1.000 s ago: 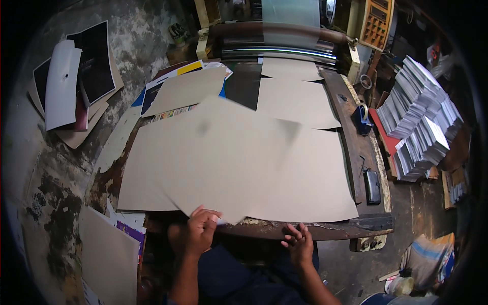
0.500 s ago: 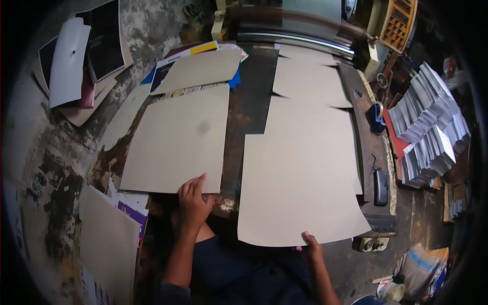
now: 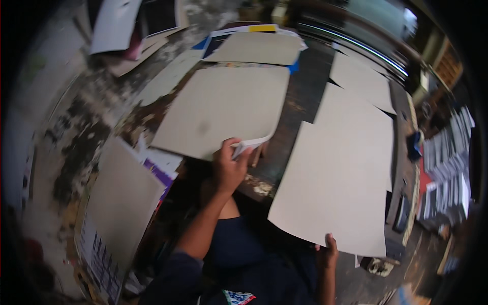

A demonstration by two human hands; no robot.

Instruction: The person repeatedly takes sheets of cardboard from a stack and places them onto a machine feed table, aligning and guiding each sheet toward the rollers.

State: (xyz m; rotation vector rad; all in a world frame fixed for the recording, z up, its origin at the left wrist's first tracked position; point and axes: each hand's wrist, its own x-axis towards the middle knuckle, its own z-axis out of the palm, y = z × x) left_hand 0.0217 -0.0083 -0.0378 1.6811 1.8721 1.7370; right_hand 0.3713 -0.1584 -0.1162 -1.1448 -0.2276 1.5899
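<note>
Left fingers (image 3: 229, 144) pinched the left sheet (image 3: 226, 104) by its curled near corner; right fingers (image 3: 330, 243) gripped the right sheet (image 3: 340, 178); light pressure seemed best.

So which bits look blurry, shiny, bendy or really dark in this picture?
In the head view, the paper stacks at right look smeared, perhaps motion blur; in that same head view, bright glare streaks along the metal roller, the right edge of the worktable bows with the fisheye lens, and deep shadow lies just left of the left hand.
</note>
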